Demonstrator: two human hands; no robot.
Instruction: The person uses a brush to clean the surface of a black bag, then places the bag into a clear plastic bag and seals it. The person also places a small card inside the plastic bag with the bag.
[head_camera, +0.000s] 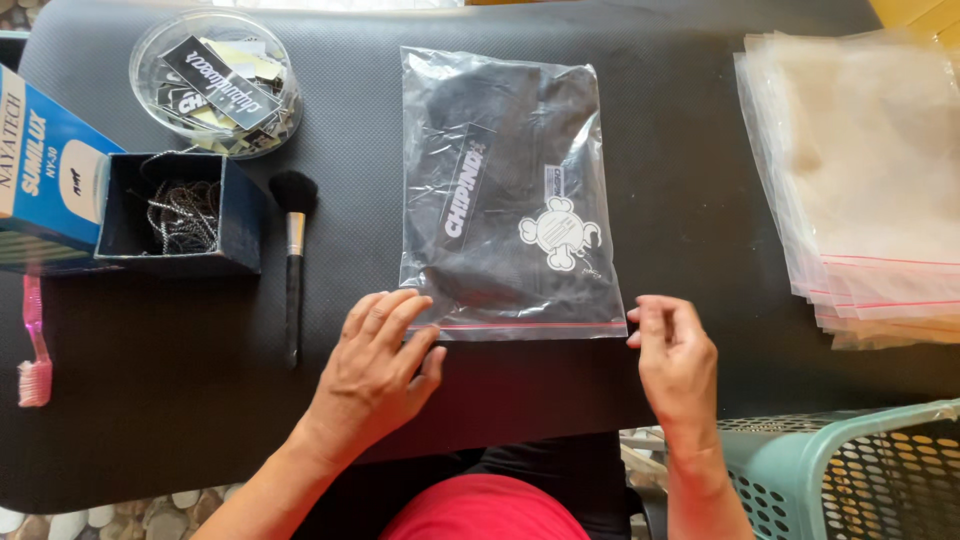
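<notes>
Left hand lies flat, fingers spread, palm down on the mat, fingertips pressing the near left corner of the bag at its red zip strip. Right hand sits at the near right corner, fingers loosely curled, thumb and fingertips touching the bag's edge; can't tell if it pinches the strip or just rests against it. Bag is clear plastic, flat in the middle of the mat, zip end toward the person, dark folded garment inside with a white print and a label strip showing. Near right, off the mat edge, a teal basket with holes. Far left near edge, a pink toothbrush. Just left of the bag, a black makeup brush lies lengthwise, bristles pointing away. Beside it a dark open box holding thin metal chains, and touching that box a blue carton on its side. Right of the bag, well apart, a stack of empty clear bags with red strips. Farthest back left, a round clear tub full of black-and-white tags.
</notes>
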